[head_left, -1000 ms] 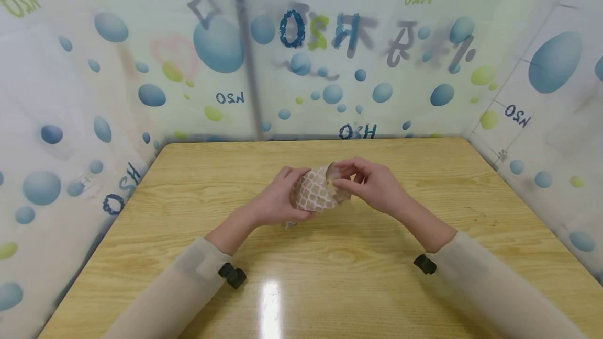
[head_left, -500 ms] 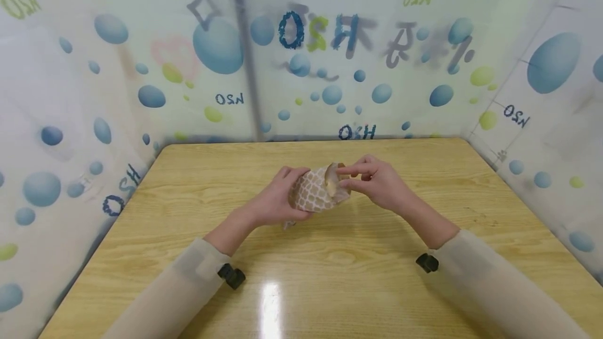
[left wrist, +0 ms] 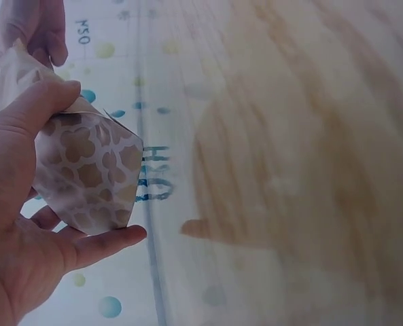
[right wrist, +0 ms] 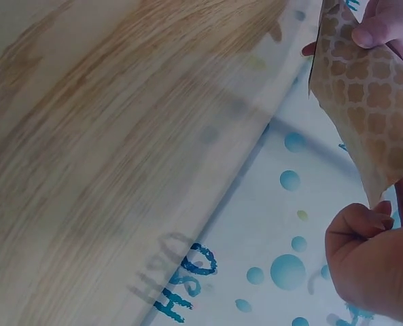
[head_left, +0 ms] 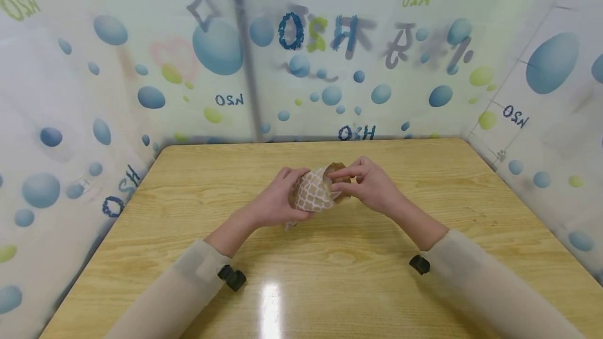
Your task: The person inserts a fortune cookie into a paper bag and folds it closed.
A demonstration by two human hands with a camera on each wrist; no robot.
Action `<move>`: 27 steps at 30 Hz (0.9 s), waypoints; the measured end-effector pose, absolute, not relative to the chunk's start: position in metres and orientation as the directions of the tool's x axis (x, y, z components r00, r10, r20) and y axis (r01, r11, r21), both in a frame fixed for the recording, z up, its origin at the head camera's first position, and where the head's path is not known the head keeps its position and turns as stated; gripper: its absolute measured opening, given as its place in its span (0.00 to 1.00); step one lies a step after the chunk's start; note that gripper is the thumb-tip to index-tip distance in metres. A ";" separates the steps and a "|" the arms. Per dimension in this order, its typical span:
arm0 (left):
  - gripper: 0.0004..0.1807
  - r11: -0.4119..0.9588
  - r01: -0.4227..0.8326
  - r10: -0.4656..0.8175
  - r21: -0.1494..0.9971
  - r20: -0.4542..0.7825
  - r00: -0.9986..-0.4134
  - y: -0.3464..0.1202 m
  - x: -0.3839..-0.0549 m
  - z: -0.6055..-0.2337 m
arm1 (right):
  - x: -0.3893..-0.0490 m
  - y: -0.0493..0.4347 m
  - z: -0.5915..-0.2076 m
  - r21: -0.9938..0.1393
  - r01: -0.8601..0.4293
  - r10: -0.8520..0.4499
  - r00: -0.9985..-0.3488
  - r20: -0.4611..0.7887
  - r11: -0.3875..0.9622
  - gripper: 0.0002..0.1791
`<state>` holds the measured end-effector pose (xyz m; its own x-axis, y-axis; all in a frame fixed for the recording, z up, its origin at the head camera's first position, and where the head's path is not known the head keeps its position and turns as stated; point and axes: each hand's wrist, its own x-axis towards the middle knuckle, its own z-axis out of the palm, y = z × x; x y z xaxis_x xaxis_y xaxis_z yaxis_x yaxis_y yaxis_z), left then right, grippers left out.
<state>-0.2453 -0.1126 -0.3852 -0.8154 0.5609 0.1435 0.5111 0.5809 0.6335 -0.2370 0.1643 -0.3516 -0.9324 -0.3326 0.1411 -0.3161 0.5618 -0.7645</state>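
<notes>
A small brown paper bag [head_left: 313, 193] with a white lattice pattern is held above the middle of the table, tilted with its mouth to the right. My left hand [head_left: 275, 203] grips its closed end, thumb on one side and fingers on the other. At the mouth, the thumb and index finger of my right hand [head_left: 374, 186] pinch the paper edge. The right wrist view has the bag [right wrist: 371, 95] narrowing to a point at those fingertips. Seen from the left wrist, the left thumb lies across the bag [left wrist: 85, 170]. The bag's inside is mostly hidden.
The light wooden table [head_left: 330, 286] spreads under both forearms. Behind it and on both sides hangs a white curtain [head_left: 292, 93] with blue and green dots and lettering. A small black camera [head_left: 232, 277] sits on the left sleeve and another camera [head_left: 419, 264] on the right.
My right hand drew back slightly to the right, then came left again to the bag's mouth. More brown paper now shows behind its fingers. The left hand keeps its hold.
</notes>
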 end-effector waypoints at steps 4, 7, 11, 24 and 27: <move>0.55 0.574 0.519 0.563 0.634 0.155 -0.812 -0.111 -0.245 -0.385 | -0.237 0.161 -0.351 -0.755 -0.311 -0.331 -0.935 0.131 0.577 0.12; 0.55 0.569 0.519 0.561 0.637 0.160 -0.812 -0.110 -0.245 -0.385 | -0.236 0.158 -0.350 -0.735 -0.309 -0.328 -0.936 0.125 0.603 0.11; 0.55 0.568 0.513 0.558 0.643 0.157 -0.815 -0.108 -0.244 -0.385 | -0.234 0.155 -0.349 -0.695 -0.311 -0.323 -0.939 0.120 0.648 0.11; 0.60 0.595 0.411 0.472 0.691 0.115 -0.874 -0.107 -0.241 -0.384 | -0.234 0.167 -0.352 -0.847 -0.262 -0.212 -0.960 0.181 0.463 0.33; 0.59 0.594 0.389 0.434 0.704 0.126 -0.892 -0.103 -0.241 -0.385 | -0.232 0.165 -0.354 -0.910 -0.162 -0.245 -0.967 0.069 0.381 0.44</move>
